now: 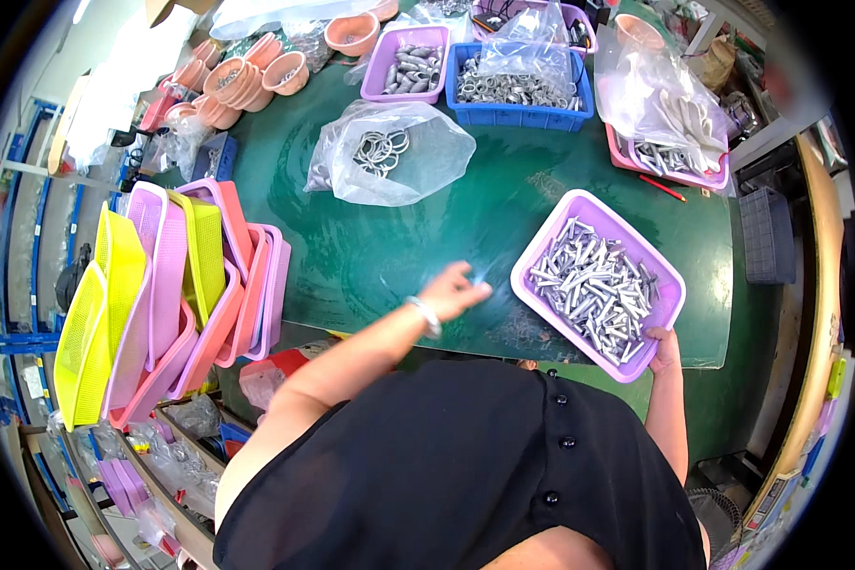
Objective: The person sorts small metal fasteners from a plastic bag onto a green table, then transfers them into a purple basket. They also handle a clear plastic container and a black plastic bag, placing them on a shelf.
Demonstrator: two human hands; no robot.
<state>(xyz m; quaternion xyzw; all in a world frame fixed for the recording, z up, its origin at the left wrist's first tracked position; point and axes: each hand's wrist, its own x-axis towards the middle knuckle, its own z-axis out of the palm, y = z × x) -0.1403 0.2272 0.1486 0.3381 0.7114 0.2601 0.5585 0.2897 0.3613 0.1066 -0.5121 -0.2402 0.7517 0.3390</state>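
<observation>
A lilac plastic basket point(553, 220) full of small silver metal tubes point(594, 290) sits tilted at the near right of the green table. My right hand point(667, 350) grips its near right corner, fingers wrapped round the rim. Left of the basket, my left hand point(451, 294) hovers over the bare table with fingers bent and apart. A faint pale smear shows by its fingertips, but I see nothing held. A bracelet point(427, 317) circles that wrist. Farther back, a clear plastic bag point(418, 176) lies with several metal rings point(381, 152) in it.
Stacked yellow, pink and lilac baskets point(166, 285) stand at the left edge. Along the back are a lilac tray point(377, 71), a blue bin of metal parts point(522, 117) and orange pots point(247, 85). A red pencil point(662, 188) lies near the bag-covered pink basket point(622, 157).
</observation>
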